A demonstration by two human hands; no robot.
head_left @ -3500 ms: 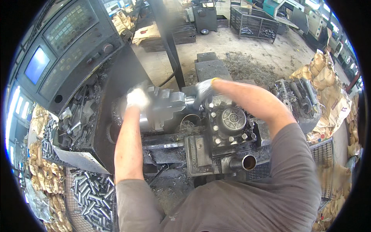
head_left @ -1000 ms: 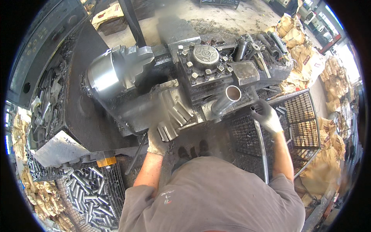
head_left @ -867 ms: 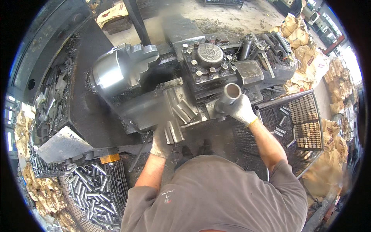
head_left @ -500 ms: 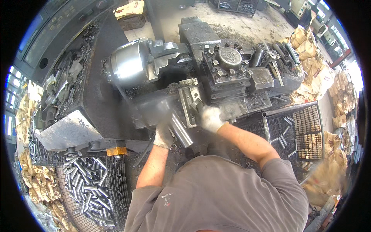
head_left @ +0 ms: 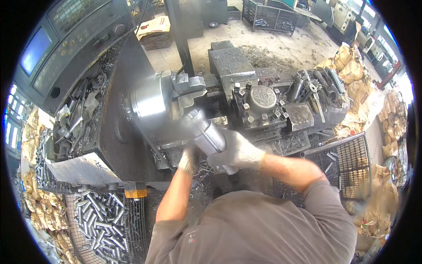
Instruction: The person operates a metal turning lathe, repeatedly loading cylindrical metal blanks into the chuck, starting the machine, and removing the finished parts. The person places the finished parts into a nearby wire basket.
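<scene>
1. A moment ago, on my feed, the right hand (head_left: pixel 237 152) was apart from the metal tube (head_left: pixel 212 140); now it wraps round it, making this two-handed work.
2. My left hand (head_left: pixel 190 159) is at the tube too, fingers hidden; I cannot tell how closed.
3. The tube, shiny grey, tilted and partly blurred, is right of the round clamp (head_left: pixel 149 100) and nearer me.

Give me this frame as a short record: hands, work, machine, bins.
right_hand: gloved right hand, wrapped around shiny cylindrical metalwork
left_hand: gloved left hand, beside the metalwork; fingers hidden
work: motion-blurred, tilted; piece count unclear
machine: large chuck left of bolted tool post
bin_left: wire basket heaped with short metal tubes
bin_right: mesh basket, a few tubes inside
</scene>
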